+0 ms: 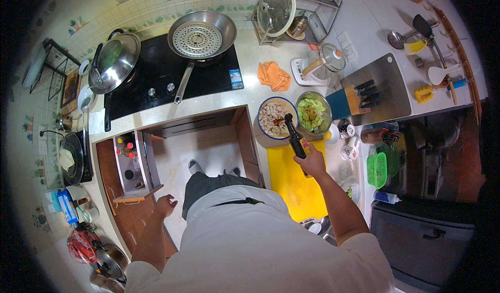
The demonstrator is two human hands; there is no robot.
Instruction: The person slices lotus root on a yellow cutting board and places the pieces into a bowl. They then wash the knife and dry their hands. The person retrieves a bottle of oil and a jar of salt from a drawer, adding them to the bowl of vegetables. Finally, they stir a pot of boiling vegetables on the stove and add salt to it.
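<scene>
My right hand point(313, 162) grips a dark glass bottle point(297, 141) with a red and yellow label. The bottle is tilted, its neck reaching over the rim of a blue-edged bowl point(272, 115). Pale diced pieces point(269, 125) fill that bowl, with a dark brown patch of sauce near the bottle's mouth. Just right of it, a steel bowl point(313, 113) holds sliced green vegetable with a yellowish-brown topping. A yellow cutting board point(295, 183) lies beneath my right hand. My left hand point(166, 206) hangs near an open drawer point(134, 168), fingers loosely curled and apart, holding nothing.
A steel wok with a perforated steamer plate point(197, 39) and a lidded pan point(114, 62) sit on the black cooktop point(156, 78). An orange cloth point(274, 76), a glass kettle point(330, 60) and a knife block point(357, 99) stand behind the bowls. The open drawer juts out at left.
</scene>
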